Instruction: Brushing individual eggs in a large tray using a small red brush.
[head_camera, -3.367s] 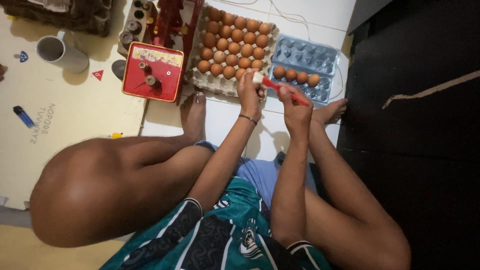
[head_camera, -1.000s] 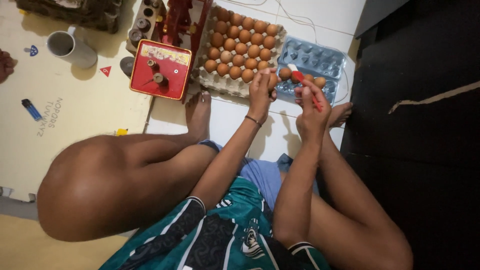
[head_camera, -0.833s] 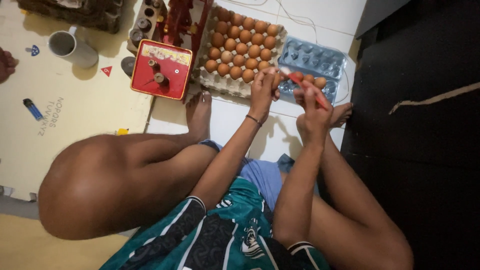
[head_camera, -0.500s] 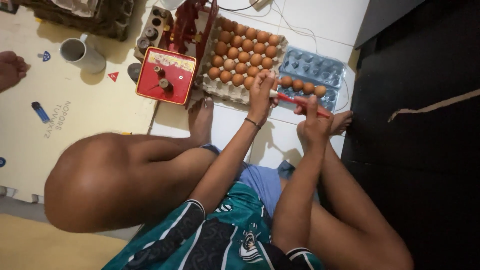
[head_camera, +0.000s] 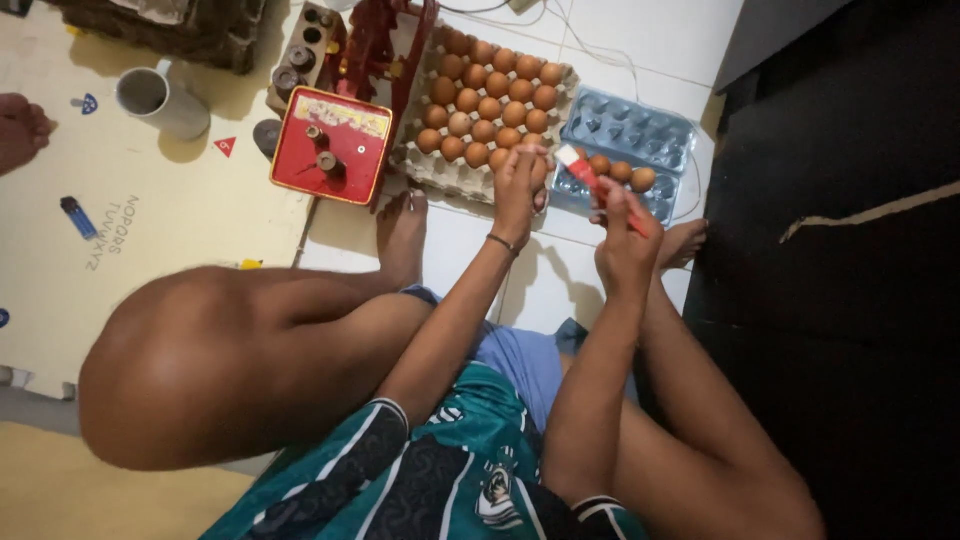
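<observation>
I sit on a white tiled floor with my knees up. My left hand grips a brown egg at the near edge of a grey cardboard tray filled with several brown eggs. My right hand holds a red brush with a pale tip, which points toward the egg in my left hand. Just behind the brush lies a blue plastic egg tray with three brown eggs along its near row.
A red weighing scale with small weights stands left of the cardboard tray. A grey mug and a blue lighter rest on a beige mat. Another person's foot shows at the left edge. Dark flooring lies to the right.
My left hand has lifted an egg from the tray's near edge and stays there. The right hand has brought the brush tip closer to that egg. The camera shifted slightly.
</observation>
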